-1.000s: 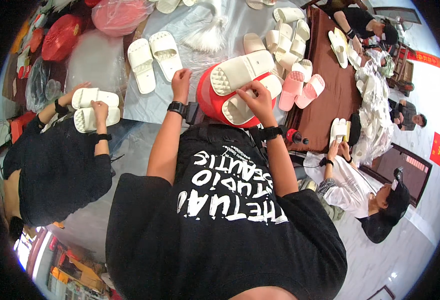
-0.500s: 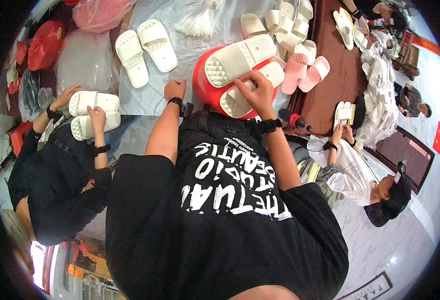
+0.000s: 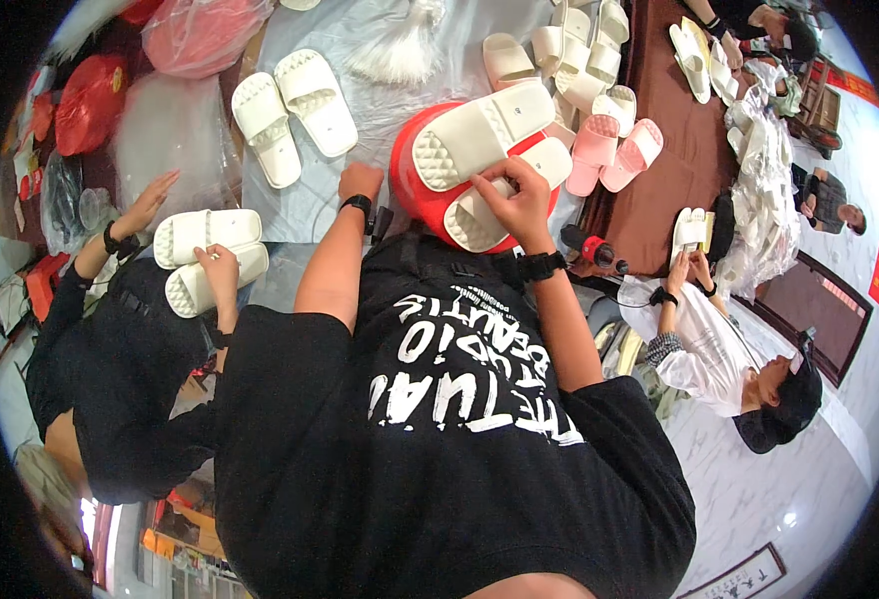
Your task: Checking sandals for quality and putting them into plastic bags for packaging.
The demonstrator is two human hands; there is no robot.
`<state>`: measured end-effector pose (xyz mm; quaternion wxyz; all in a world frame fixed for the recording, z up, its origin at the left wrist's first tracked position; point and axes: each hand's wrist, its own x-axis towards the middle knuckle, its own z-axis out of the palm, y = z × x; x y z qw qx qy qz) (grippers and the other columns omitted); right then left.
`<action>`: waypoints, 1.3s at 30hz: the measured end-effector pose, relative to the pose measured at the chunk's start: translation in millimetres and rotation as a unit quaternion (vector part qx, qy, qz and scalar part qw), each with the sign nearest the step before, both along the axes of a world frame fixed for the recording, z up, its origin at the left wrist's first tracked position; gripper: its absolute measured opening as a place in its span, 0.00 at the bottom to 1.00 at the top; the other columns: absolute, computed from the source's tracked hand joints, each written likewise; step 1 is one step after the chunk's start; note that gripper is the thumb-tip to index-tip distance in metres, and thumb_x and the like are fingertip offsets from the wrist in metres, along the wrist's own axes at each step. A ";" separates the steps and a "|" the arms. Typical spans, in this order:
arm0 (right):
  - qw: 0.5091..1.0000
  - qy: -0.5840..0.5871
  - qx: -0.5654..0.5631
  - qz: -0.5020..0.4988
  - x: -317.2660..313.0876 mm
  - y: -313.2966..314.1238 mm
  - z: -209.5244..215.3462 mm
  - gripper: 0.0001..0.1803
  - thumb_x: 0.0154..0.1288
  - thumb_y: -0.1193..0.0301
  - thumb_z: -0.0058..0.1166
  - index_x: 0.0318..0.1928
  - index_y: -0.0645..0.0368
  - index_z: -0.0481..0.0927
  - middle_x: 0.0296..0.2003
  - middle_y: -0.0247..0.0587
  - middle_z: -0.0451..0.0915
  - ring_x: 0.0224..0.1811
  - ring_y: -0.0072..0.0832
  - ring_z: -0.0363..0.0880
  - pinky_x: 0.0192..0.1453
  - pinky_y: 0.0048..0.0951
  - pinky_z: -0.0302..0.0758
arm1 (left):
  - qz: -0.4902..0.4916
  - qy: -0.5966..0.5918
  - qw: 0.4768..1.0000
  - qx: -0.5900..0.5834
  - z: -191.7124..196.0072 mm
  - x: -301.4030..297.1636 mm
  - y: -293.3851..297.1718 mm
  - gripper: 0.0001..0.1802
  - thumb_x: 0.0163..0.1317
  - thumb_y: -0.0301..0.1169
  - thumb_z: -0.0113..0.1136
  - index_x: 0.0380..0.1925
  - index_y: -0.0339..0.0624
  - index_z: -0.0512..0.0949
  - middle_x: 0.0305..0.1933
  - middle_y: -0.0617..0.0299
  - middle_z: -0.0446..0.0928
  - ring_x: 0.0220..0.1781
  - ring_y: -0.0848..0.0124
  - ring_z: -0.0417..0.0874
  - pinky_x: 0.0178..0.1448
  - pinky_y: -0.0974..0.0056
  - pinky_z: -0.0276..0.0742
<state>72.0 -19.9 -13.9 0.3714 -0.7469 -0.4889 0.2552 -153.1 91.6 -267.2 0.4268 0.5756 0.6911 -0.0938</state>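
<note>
- Far to my left, another person in black presses a stacked pair of cream slippers (image 3: 205, 255) with one hand, the other hand lifted open above them.
- Just above that, a loose pair of white slippers (image 3: 292, 112) lies soles up on the grey plastic sheet (image 3: 410, 30), long axes running up and slightly left.
- My left hand (image 3: 361, 183) is curled into a loose fist at the left edge of the red basin (image 3: 407, 190); I cannot tell whether it grips the rim or only rests there.
- The upper cream slipper (image 3: 481, 133) lies across the basin, sole up, its long axis running from lower left to upper right.
- My right hand (image 3: 515, 200) is closed on the lower cream slipper (image 3: 499, 205), which lies parallel beneath the first, one end towards me at the lower left.
- Right of the basin, two pink slippers (image 3: 614, 152) rest at the edge of the brown table (image 3: 679, 150).
- Further right, a person in white holds another pale pair (image 3: 689, 228) upright.
</note>
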 end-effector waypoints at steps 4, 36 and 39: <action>1.000 0.008 0.006 0.002 -0.8 1.4 1.9 0.08 0.55 0.70 0.69 0.28 0.60 0.84 0.26 0.39 0.81 0.28 0.30 0.80 0.35 0.29 0.74 | -0.015 -0.086 0.996 0.014 -0.8 -14.9 -13.7 0.18 0.50 0.42 0.63 0.32 0.41 0.87 0.37 0.46 0.86 0.43 0.49 0.87 0.51 0.51 0.82; 0.998 -0.011 0.045 0.030 -6.8 -11.5 -7.6 0.12 0.59 0.63 0.68 0.33 0.58 0.84 0.30 0.43 0.84 0.33 0.36 0.84 0.40 0.33 0.77 | -0.019 -0.319 0.921 -0.221 -31.6 -124.4 -114.5 0.11 0.62 0.39 0.68 0.31 0.43 0.84 0.28 0.70 0.81 0.29 0.79 0.76 0.34 0.70 0.72; 0.998 -0.020 0.055 0.020 0.8 -17.8 -11.4 0.12 0.60 0.62 0.67 0.34 0.58 0.84 0.30 0.43 0.84 0.33 0.37 0.84 0.40 0.33 0.77 | -0.037 -0.312 0.924 -0.220 8.9 -105.4 -100.6 0.10 0.62 0.39 0.67 0.31 0.45 0.84 0.28 0.71 0.80 0.29 0.81 0.76 0.34 0.70 0.71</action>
